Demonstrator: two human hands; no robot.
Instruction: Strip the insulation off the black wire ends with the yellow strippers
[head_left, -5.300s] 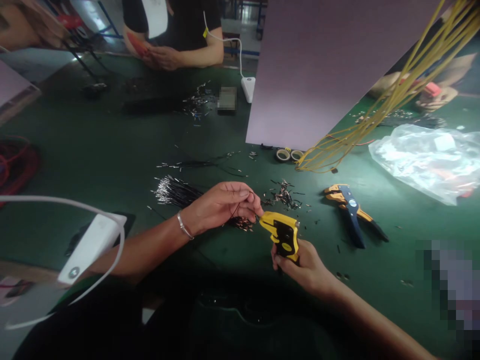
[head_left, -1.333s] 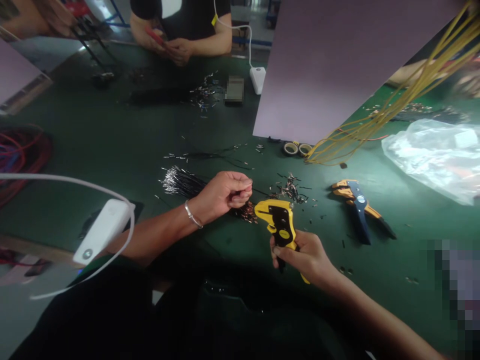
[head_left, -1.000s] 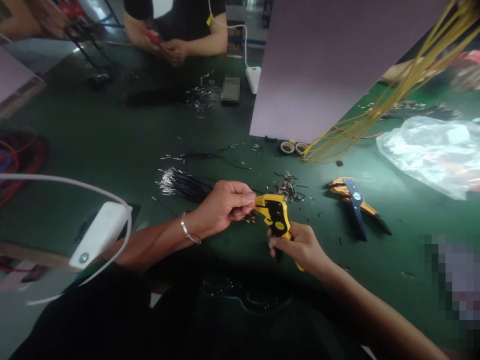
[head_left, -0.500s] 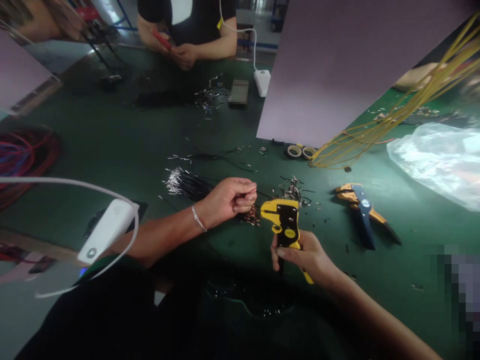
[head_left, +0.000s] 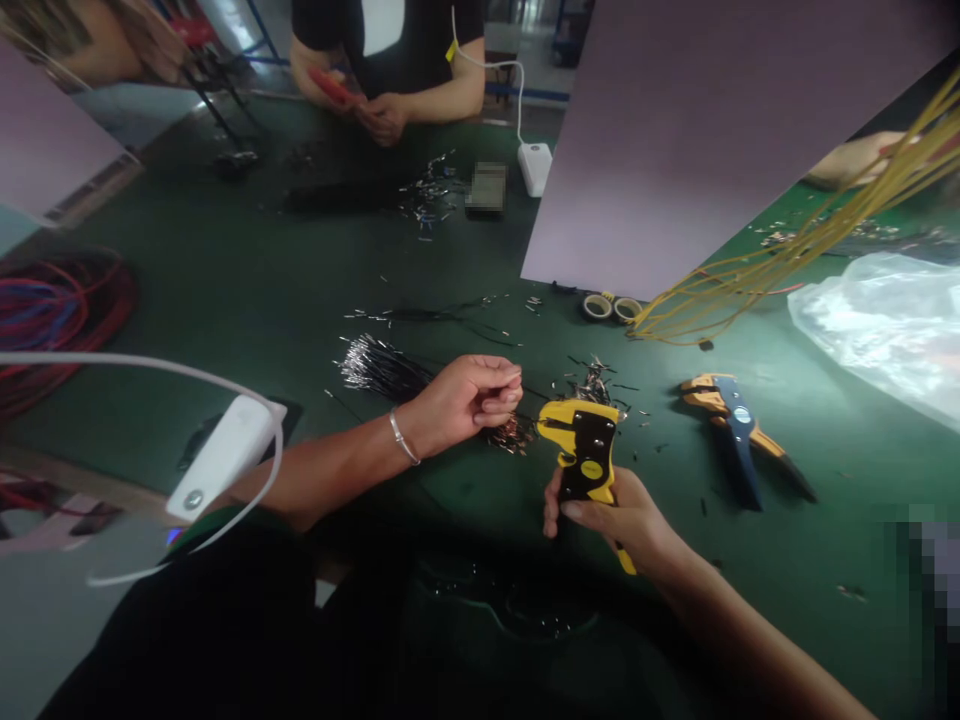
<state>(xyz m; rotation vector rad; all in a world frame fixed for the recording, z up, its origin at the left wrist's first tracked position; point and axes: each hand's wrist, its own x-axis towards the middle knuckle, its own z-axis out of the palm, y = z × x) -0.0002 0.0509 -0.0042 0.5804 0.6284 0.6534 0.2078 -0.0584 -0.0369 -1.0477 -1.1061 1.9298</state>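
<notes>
My left hand (head_left: 472, 402) is closed in a pinch above a bundle of black wires (head_left: 386, 368). A thin black wire (head_left: 535, 392) runs from its fingertips toward the tool in my other hand. The bundle's bright ends lie left of the hand, and its copper-coloured ends (head_left: 514, 433) show below the fingers. My right hand (head_left: 626, 515) is wrapped round the handles of a yellow and black wire stripper (head_left: 589, 450). The stripper's jaws point left, close to the left fingertips. Whether the wire touches the jaws is hard to make out.
Scraps of cut insulation (head_left: 596, 380) lie behind the stripper. A blue and orange wire stripper (head_left: 735, 430) rests to the right. Tape rolls (head_left: 598, 307), yellow wires (head_left: 720, 290) and a clear plastic bag (head_left: 885, 320) lie farther back. A co-worker's hands (head_left: 382, 118) hold a red tool across the table.
The whole view has shifted slightly to the right. The stripper has moved a little away from my left fingertips. Both hands keep their grips.
</notes>
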